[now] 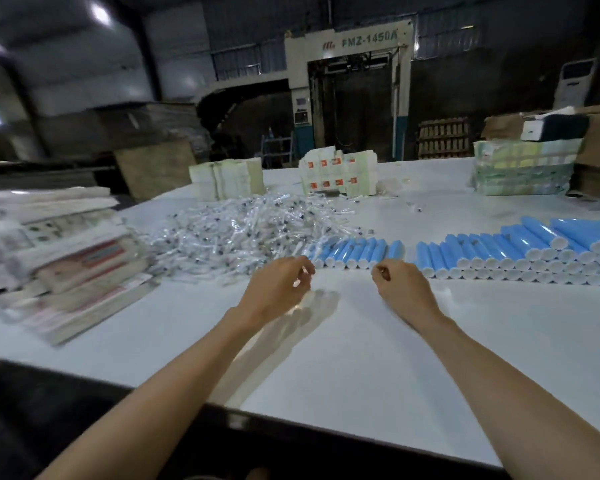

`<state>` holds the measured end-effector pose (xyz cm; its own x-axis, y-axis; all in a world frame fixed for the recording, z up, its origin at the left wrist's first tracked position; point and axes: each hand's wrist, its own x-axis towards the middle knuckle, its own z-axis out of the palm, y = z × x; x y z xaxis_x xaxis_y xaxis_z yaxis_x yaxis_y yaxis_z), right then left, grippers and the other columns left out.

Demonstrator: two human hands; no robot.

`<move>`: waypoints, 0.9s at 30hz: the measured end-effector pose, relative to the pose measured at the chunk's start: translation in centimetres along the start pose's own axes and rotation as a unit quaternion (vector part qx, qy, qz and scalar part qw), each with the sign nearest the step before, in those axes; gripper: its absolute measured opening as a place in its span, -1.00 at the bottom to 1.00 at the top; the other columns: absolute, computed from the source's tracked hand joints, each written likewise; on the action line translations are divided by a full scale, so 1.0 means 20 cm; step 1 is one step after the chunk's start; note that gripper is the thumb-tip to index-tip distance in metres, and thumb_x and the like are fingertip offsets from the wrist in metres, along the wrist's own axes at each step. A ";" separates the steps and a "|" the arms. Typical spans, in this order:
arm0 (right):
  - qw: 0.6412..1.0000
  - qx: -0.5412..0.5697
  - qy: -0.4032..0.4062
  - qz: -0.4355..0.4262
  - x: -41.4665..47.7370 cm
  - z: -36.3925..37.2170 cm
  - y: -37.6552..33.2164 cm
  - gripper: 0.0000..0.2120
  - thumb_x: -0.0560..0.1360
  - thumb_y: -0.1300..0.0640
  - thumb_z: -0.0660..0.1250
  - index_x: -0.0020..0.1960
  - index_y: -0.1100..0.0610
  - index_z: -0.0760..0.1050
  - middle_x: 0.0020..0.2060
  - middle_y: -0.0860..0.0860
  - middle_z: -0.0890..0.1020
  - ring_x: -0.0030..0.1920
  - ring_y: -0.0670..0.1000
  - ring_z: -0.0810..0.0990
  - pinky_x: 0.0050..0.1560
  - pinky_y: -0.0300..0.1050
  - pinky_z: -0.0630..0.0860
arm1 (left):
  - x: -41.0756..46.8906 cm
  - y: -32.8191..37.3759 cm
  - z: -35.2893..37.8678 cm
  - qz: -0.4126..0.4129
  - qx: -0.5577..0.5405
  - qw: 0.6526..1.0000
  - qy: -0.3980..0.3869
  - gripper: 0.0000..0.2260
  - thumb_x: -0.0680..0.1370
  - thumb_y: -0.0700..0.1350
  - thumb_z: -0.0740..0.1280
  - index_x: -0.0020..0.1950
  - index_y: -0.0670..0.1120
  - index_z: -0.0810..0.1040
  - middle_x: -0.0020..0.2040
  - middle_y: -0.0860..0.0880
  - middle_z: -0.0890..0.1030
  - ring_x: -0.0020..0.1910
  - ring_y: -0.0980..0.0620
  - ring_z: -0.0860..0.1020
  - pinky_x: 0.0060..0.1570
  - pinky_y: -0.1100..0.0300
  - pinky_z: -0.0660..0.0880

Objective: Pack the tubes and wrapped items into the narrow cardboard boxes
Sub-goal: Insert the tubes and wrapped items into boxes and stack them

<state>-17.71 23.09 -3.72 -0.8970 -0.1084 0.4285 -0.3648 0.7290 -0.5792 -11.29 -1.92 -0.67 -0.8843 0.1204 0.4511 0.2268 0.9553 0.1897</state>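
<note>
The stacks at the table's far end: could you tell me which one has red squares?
The middle stack; the plain pale stack to its left and the greenish stack to its right show none.

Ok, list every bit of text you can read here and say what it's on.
"FMZ-1450A": on the pale header of the big machine at the back.
Red logo beside it: too blurred to read.
Print on the flat cartons at left: blurred, unreadable.
Red squares on the white stack: no legible text.
</note>
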 end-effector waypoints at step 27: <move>0.999 0.026 -0.026 -0.027 -0.03 -0.01 -0.02 -0.73 0.65 0.06 0.29 -0.20 0.08 0.54 -0.31 -0.03 0.64 -0.24 0.07 0.59 -0.17 0.01 0.53 | -0.69 -1.04 -0.54 -0.135 0.223 0.965 -0.004 -0.65 0.77 0.06 0.14 0.40 -0.17 0.37 0.12 -0.08 0.49 -0.11 -0.05 0.53 -0.06 -0.02 0.58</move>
<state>-16.98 23.02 -3.72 -0.8874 -0.1828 0.4232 -0.4236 0.6858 -0.5919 0.58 -26.36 -1.49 -0.8903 -0.1487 0.4304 -0.2088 0.9733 -0.0956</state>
